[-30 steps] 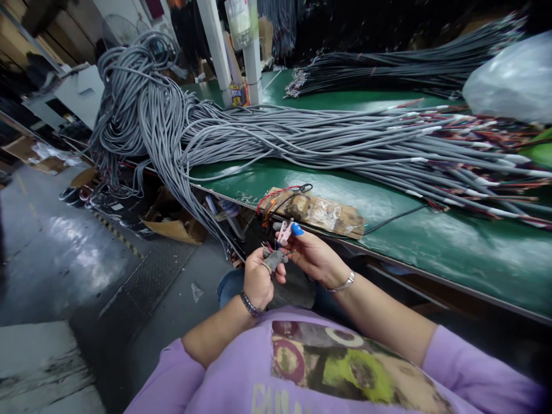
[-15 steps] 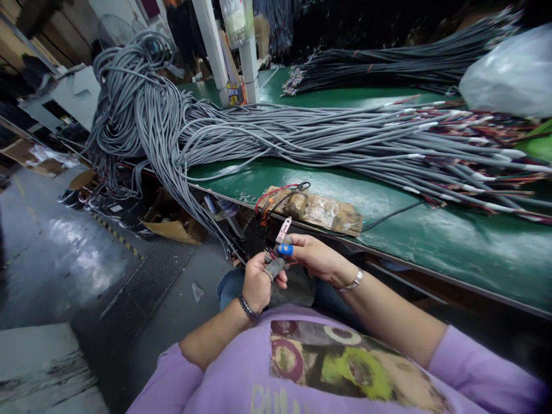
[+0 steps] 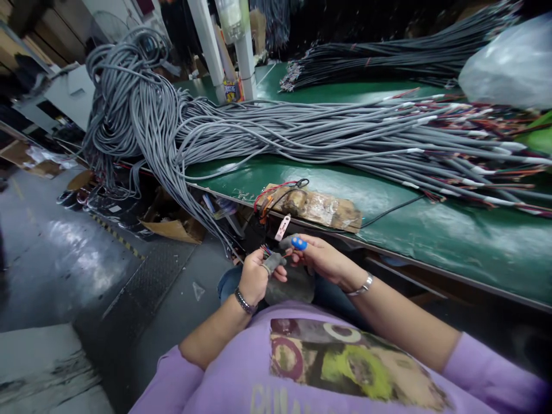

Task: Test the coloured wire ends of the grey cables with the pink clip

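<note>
Thin coloured wires [image 3: 267,250] stick out from the pinch of my left hand [image 3: 257,273], whose thumb wears a grey covering. Close to its right, my right hand [image 3: 317,254] is closed, with a blue wrap on one finger and a grey covering on another. A reddish wire end seems to run between the two hands; what the right fingers grip is too small to make out. Just above the hands is a pink-white tag-like piece [image 3: 282,228]. Behind it, a worn wooden board [image 3: 328,211] lies at the table's edge with red and black leads.
Long grey cables [image 3: 241,129] cover the green table [image 3: 388,230] and hang off its left side. A darker cable bundle [image 3: 379,63] and a plastic bag [image 3: 509,69] lie farther back. Open cardboard box [image 3: 176,227] below left.
My right hand has moved a little to the right, away from my left hand, widening the gap between them. My left hand has barely shifted.
</note>
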Available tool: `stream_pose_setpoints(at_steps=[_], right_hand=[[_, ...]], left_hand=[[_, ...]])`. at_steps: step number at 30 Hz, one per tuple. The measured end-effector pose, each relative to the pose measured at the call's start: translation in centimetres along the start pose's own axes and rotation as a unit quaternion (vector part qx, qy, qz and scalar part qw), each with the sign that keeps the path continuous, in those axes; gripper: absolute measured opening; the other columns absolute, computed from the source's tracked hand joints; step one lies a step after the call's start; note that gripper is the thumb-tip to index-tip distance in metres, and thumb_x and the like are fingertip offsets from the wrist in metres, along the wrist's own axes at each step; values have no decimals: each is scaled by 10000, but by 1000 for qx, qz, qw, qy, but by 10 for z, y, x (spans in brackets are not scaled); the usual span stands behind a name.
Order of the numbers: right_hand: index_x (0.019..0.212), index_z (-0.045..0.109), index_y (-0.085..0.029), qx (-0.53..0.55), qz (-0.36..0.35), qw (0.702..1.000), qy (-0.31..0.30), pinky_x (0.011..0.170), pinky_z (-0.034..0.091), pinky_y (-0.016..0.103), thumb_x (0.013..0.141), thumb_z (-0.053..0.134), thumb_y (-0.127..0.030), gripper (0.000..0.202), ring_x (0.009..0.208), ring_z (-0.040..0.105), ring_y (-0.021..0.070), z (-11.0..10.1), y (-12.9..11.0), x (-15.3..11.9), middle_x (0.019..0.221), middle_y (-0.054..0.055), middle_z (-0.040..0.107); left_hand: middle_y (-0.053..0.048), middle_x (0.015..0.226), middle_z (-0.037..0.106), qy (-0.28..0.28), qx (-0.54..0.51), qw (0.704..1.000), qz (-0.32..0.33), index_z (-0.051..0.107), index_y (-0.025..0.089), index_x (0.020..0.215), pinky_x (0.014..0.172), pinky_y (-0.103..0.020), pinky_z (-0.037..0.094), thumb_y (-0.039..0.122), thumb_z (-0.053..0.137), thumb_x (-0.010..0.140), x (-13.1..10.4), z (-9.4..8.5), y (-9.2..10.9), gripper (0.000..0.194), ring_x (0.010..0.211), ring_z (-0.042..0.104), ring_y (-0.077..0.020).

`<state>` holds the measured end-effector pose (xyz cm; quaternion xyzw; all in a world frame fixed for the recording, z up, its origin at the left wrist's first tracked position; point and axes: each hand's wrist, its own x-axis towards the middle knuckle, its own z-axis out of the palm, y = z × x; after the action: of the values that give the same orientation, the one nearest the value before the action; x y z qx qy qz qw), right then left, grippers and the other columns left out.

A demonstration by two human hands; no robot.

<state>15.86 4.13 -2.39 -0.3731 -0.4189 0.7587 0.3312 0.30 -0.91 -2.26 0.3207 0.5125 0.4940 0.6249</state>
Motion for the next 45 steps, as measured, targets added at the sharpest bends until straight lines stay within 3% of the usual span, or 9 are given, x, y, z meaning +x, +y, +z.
stream_pose_setpoints(at_steps=[3,7,13,21,29,34,39,45], right_hand=[[806,598,-174,-2,-20,1000,21,573,403,243,647,753,-513,406,584,465,86,3,11,-6,716,-13,567],[729,567,-179,-62,-92,993,51,567,381,240,667,751,-467,347,579,447,94,11,11,-10,644,-27,539],[721,569,-182,-157,-114,980,-34,579,416,264,743,675,-477,314,569,503,121,14,-3,-6,621,-6,580],[695,562,-172,-158,-101,982,-7,573,404,258,717,676,-528,375,553,488,111,16,-11,-1,600,-13,575],[692,563,-174,-117,-88,989,10,535,335,253,677,709,-535,390,536,407,96,15,-3,0,597,-30,506],[668,562,-172,-72,-81,994,12,529,315,244,682,726,-476,346,535,392,88,15,-2,2,591,-39,493],[786,625,-168,-64,-69,996,-9,562,336,244,687,742,-435,308,579,452,98,18,-5,4,673,-16,578],[689,590,-173,-37,-44,998,-13,546,343,252,656,760,-449,326,523,463,102,22,-3,4,586,-20,580]], left_hand=[[-7,519,621,25,-14,999,19,560,139,720,429,-232,463,440,739,647,1,2,-2,357,416,569,-124],[-9,517,622,-1,3,1000,19,566,136,727,437,-233,454,450,734,659,0,3,-4,362,409,571,-127],[-17,507,633,-96,55,994,-3,595,132,741,497,-254,482,458,752,642,-4,-1,-3,375,423,584,-137],[-16,530,638,-6,-2,998,60,592,141,732,485,-248,464,445,729,670,-3,-2,-10,339,441,586,-137],[-19,528,628,38,-67,995,65,572,148,680,518,-268,494,410,724,666,-3,2,-5,304,478,599,-143],[-10,506,608,43,-62,995,60,571,148,673,496,-257,480,423,725,651,-4,1,-5,316,464,580,-134],[-14,505,616,22,-47,998,46,588,139,686,446,-243,445,413,713,653,-5,1,-7,303,414,548,-120],[-17,487,607,5,-45,998,35,601,132,676,437,-238,428,416,715,651,-6,1,-6,307,390,528,-112]])
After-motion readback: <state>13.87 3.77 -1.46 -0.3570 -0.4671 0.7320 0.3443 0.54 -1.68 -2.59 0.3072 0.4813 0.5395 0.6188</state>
